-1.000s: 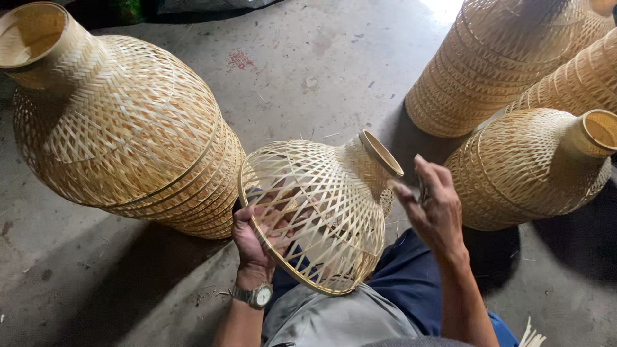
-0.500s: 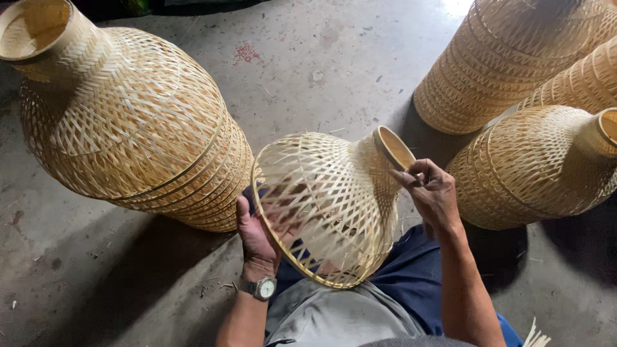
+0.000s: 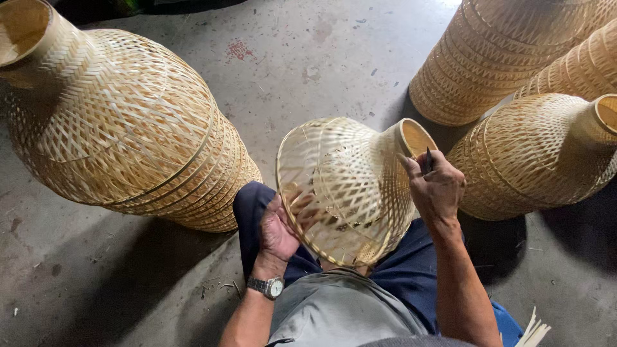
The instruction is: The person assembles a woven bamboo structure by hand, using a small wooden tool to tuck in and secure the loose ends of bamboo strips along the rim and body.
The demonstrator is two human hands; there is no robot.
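A woven bamboo lampshade point(image 3: 347, 186) lies tilted on my lap, its wide open rim toward me and its narrow neck pointing up right. My left hand point(image 3: 277, 230), with a wristwatch, grips the wide rim at its lower left, fingers inside the weave. My right hand point(image 3: 437, 186) rests against the neck of the shade and pinches a small dark tool point(image 3: 428, 159) that sticks up beside the neck's opening.
A stack of woven shades point(image 3: 122, 122) lies on the concrete floor at my left. More stacked shades point(image 3: 501, 58) stand at the upper right, and another point(image 3: 540, 154) lies just right of my hand. Pale bamboo strips point(image 3: 533, 329) show at the bottom right.
The shade has turned and shifted right on my lap. My left hand slid along the rim, and my right hand rose to the neck with the tool.
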